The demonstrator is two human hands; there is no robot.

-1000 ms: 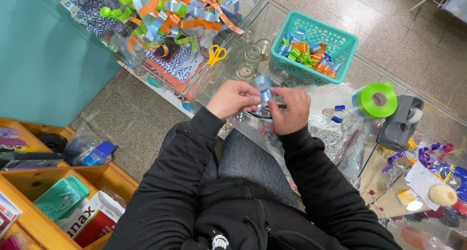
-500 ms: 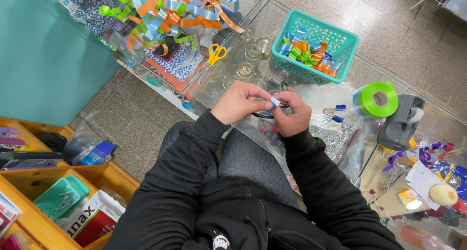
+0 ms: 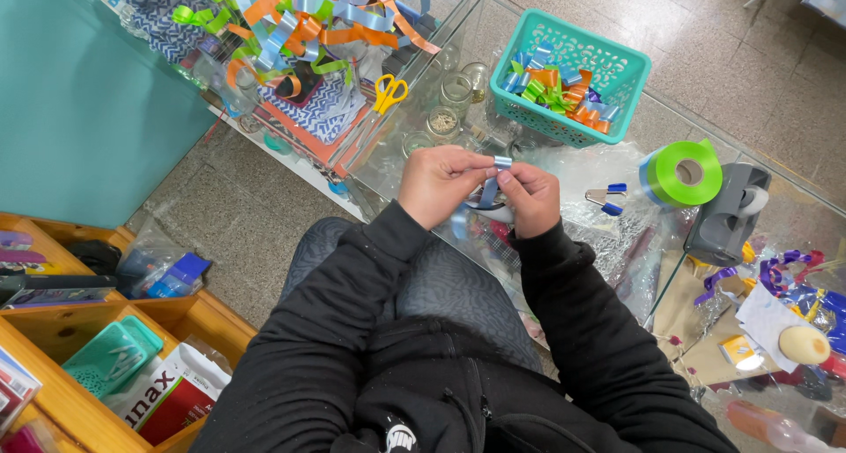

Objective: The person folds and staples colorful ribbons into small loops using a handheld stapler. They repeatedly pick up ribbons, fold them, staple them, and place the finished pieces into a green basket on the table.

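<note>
Two hands meet over the near edge of the glass tabletop, both pinched on one strip of pale blue ribbon. The left hand has its fingers closed on the strip's upper end, and the right hand presses thumb and forefinger shut on the same end from the other side, so the ribbon's top is held between them and its tail hangs down towards the lap. The strip seems to be getting folded or looped; to do that well, I judge the pinch should stay tight at the crossing point while the loose tail is brought round evenly, since slick ribbon slips and springs open as soon as pressure drops.

Just beyond the right hand lies one small stapler with blue ends. Further right stands one roll of green ribbon beside one grey tape dispenser. Beyond the hands, under or on the glass, I count about four small glass jars, though reflections make that uncertain. One pair of yellow-handled scissors lies left of them. One teal basket holds a cluster of finished bows, too tangled to count. Farthest off, one heap of orange, blue and green ribbon curls fills the corner.
</note>
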